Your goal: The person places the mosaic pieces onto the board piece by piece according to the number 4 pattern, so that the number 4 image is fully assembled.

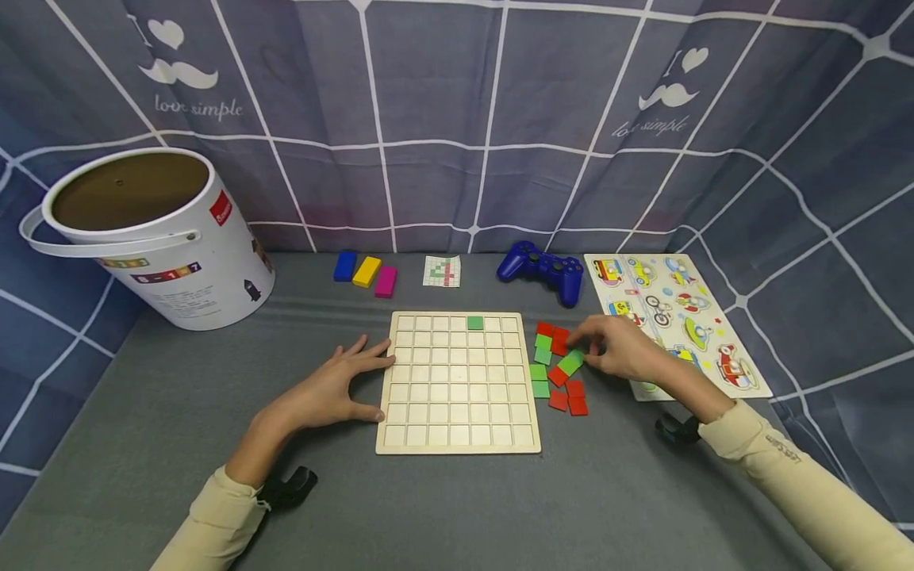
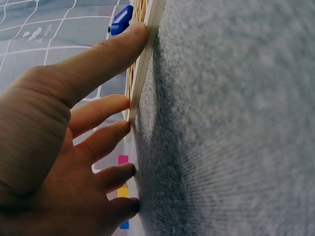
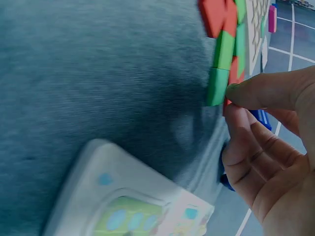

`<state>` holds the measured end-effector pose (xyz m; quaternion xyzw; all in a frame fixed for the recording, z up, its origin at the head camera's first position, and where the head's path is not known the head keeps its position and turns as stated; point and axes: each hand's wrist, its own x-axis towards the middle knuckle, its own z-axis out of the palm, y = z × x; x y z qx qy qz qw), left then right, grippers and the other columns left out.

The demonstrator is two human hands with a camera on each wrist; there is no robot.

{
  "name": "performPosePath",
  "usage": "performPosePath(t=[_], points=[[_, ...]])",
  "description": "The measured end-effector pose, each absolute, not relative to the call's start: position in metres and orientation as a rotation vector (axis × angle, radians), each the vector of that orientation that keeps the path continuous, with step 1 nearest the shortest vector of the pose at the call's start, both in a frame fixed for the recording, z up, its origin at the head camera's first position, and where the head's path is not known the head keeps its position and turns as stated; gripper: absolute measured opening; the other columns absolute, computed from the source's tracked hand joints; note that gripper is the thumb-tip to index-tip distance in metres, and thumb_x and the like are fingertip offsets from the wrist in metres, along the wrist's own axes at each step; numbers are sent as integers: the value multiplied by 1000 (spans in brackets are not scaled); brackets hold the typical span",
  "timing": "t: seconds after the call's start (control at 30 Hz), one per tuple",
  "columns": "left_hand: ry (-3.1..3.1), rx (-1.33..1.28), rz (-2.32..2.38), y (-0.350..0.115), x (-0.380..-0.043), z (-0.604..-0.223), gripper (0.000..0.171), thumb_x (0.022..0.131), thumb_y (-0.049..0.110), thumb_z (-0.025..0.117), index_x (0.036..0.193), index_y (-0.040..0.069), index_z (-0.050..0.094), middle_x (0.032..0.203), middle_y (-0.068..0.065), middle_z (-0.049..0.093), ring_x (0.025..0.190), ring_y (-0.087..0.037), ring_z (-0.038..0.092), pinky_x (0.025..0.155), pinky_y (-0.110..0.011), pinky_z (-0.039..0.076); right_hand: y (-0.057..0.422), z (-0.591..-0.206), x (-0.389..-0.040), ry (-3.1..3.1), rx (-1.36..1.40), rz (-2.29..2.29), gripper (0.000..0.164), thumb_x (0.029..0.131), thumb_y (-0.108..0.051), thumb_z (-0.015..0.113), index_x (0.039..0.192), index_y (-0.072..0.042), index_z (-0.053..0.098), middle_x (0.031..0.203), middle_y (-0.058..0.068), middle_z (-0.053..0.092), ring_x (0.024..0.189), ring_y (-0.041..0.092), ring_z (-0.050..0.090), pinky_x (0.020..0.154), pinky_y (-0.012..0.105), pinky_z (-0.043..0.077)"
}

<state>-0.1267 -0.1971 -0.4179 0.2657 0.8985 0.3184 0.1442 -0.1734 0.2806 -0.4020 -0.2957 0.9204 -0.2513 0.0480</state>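
A square wooden grid board [image 1: 457, 388] lies in the middle of the grey table with one green tile [image 1: 474, 323] in its top row. Spread out, my left hand [image 1: 324, 388] rests at the board's left edge. In the left wrist view the thumb [image 2: 108, 56] touches the board's side [image 2: 142, 69]. Over at the right, my right hand [image 1: 624, 349] reaches down to a loose group of red and green tiles, its thumb and forefinger parted. Its fingertips are right at a red tile [image 1: 560, 339] and a green tile [image 3: 217, 87].
A picture board [image 1: 714, 317] lies partly under my right forearm. Behind the grid board are a blue game controller [image 1: 543, 270], a small pattern card [image 1: 442, 271] and blue, yellow and pink blocks [image 1: 366, 272]. A white bucket [image 1: 186, 270] stands at back left.
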Motion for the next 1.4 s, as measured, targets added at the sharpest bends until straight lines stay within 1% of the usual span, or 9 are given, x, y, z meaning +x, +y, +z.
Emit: performPosePath(t=[0.1,0.17,0.3,0.5,0.77,0.97,1.17,1.33,1.4], points=[[2593,759,918,-198,-127,-419,85,72,27,92,146,11,53,163,-4,26,149,-44,8,111,-72,1,283,-407,-170,2809,-953,-767,38,73,10,76,103,-14,77,99,-1,68,65,7,56,59,26,47],[2595,756,918,-198,-127,-419,85,72,27,92,146,12,53,163,-4,26,149,-44,8,111,-72,2,283,-410,-169,2819,-972,-760,40,71,12,76,102,-14,77,95,-1,66,64,7,55,58,26,46],[2599,756,912,-197,-127,-420,85,72,28,92,146,11,53,163,-4,27,149,-44,8,111,-72,2,284,-413,-167,2843,-968,-736,41,69,12,76,101,-13,77,91,-1,64,63,8,52,57,26,44],[2594,739,903,-197,-127,-420,86,72,29,91,147,11,52,164,-4,26,149,-44,7,112,-71,1,286,-414,-164,2904,-935,-719,33,73,4,79,100,-15,78,85,-3,60,62,8,49,56,26,41],[2593,745,915,-199,-126,-421,87,72,29,92,147,11,52,164,-4,26,149,-43,6,111,-72,1,284,-412,-161,2948,-866,-710,26,77,-4,79,100,-15,76,87,-3,59,61,7,48,55,27,43],[2594,755,919,-199,-126,-421,86,72,28,92,147,11,53,164,-4,26,149,-44,6,111,-72,1,262,-405,-159,2940,-867,-791,26,77,-5,80,101,-14,76,92,-2,61,62,7,50,54,27,44],[2594,764,922,-199,-126,-421,86,72,29,91,147,11,53,164,-4,26,149,-44,6,111,-72,1,232,-405,-164,2892,-942,-893,26,77,-4,79,101,-13,75,88,0,62,62,9,51,56,28,43],[2593,765,917,-199,-125,-420,87,72,29,91,147,11,52,164,-5,25,149,-43,6,111,-72,1,212,-407,-169,2849,-1006,-950,26,77,-5,79,101,-13,75,90,-2,63,62,13,54,56,27,43],[2593,764,916,-198,-125,-420,87,72,29,91,148,11,51,164,-5,25,149,-43,6,111,-72,1,205,-407,-170,2833,-1021,-967,26,78,-5,80,102,-13,75,92,-3,63,62,13,54,57,27,44]])
